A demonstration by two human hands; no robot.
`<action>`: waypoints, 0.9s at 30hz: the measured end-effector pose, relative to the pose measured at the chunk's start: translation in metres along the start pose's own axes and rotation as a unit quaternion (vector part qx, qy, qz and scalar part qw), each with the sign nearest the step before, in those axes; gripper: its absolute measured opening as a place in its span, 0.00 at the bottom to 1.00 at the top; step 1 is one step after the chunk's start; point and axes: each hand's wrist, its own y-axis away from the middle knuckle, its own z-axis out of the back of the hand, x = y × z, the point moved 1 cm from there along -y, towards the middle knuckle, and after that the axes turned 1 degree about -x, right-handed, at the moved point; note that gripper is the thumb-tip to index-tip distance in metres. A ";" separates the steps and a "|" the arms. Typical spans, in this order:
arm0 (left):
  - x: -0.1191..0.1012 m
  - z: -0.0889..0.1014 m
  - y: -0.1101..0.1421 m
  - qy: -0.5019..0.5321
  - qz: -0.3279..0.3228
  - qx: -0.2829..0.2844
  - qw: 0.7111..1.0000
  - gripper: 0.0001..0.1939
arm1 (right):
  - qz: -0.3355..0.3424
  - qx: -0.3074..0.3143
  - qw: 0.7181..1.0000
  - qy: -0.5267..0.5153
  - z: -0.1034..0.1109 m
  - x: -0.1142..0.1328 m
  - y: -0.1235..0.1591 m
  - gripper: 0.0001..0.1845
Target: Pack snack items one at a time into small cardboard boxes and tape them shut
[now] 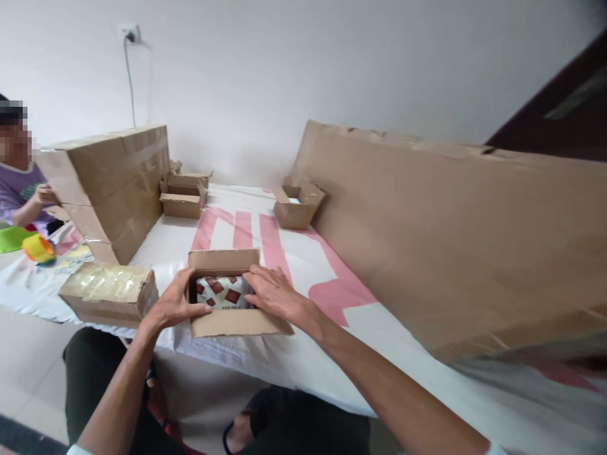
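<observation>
A small open cardboard box (241,323) stands on the cloth near the table's front edge, its long flaps folded outward. Inside lies a white package with dark red diamond shapes (232,295), filling most of the box. My left hand (176,300) grips the box's left end, thumb over the near rim by the package. My right hand (272,291) bends over the right end, fingers and thumb closed about it, fingertips close to the package. Whether those fingertips touch the package I cannot tell. Left of my left hand lies a taped, closed cardboard box (107,291).
Small open boxes stand farther back, one at left (183,205) and one at right (296,212). Large cardboard panels rise at left (123,183) and right (450,253). A person (23,196) sits at far left near a yellow tape roll (38,249).
</observation>
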 end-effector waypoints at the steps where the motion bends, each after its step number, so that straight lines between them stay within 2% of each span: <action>1: 0.002 -0.002 0.000 -0.004 -0.003 -0.002 1.000 0.53 | -0.001 -0.002 1.000 0.000 -0.004 -0.001 0.000 0.08; 5: 0.006 -0.007 0.002 -0.002 -0.006 0.000 1.000 0.55 | 0.015 -0.027 0.999 0.021 -0.017 -0.002 0.000 0.06; 9: 0.002 -0.008 0.005 0.008 -0.006 0.003 1.000 0.57 | 0.014 -0.064 0.996 0.052 -0.030 -0.002 0.004 0.13; 13: 0.000 -0.009 0.006 0.018 -0.007 0.007 1.000 0.59 | -0.011 -0.069 0.994 0.081 -0.037 0.004 0.007 0.17; 16: 0.001 -0.009 0.006 0.028 -0.006 0.004 1.000 0.59 | -0.036 -0.043 0.996 0.069 -0.029 0.013 0.006 0.16; 21: -0.001 -0.011 0.006 0.040 -0.004 -0.002 0.999 0.59 | -0.100 0.050 0.993 0.033 -0.005 0.023 -0.003 0.14; 24: -0.001 -0.012 0.006 0.049 -0.009 -0.006 0.999 0.58 | -0.109 0.053 0.992 0.018 0.001 0.021 -0.007 0.11; 27: -0.001 -0.012 0.007 0.051 -0.013 -0.013 0.999 0.58 | -0.097 0.044 0.994 0.010 0.000 0.017 -0.006 0.10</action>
